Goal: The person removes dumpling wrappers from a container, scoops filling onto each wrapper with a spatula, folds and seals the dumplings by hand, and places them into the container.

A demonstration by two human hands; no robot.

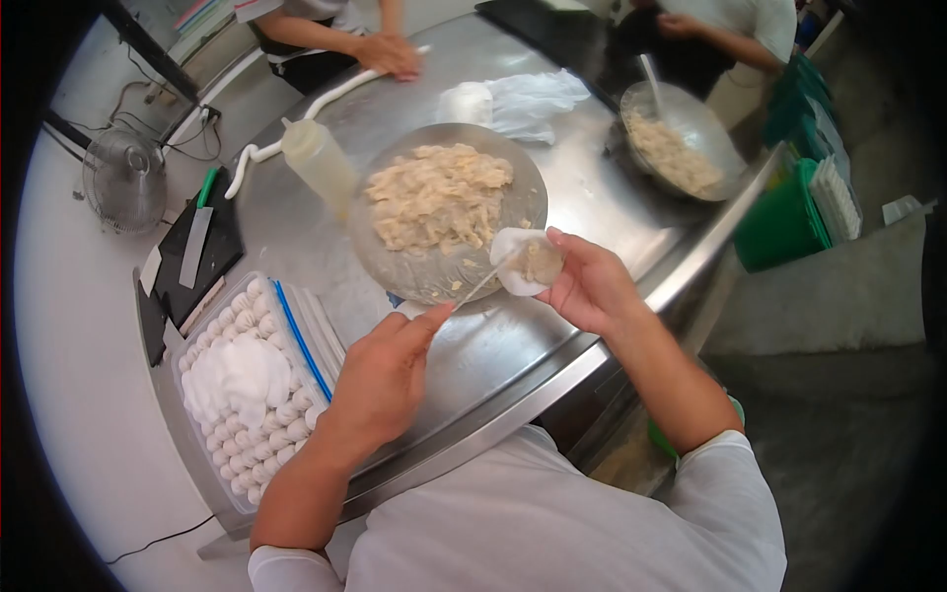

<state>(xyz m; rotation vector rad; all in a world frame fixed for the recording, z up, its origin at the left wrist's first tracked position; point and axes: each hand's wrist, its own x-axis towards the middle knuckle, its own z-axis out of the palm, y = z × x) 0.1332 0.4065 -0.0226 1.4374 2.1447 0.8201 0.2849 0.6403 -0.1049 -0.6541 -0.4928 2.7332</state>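
My left hand (380,380) is closed on the handle of a thin metal spatula (480,286), whose far end touches the filling on a white dough wrapper (514,243). In my right hand (592,286) lies the wrapper, held by its right side with pale filling (539,261) on it. Just behind both hands, a round metal plate (434,286) bears a large heap of pale chopped filling (439,197). The wrapper overlaps the plate's right front edge.
At left, a clear tub (237,503) holds several pleated dumplings and loose dough. A squeeze bottle (321,163), knife (194,242), plastic bag (533,104) and filling bowl (725,163) surround the plate. A person's hands (390,54) press a dough rope (335,94); another person stands at upper right.
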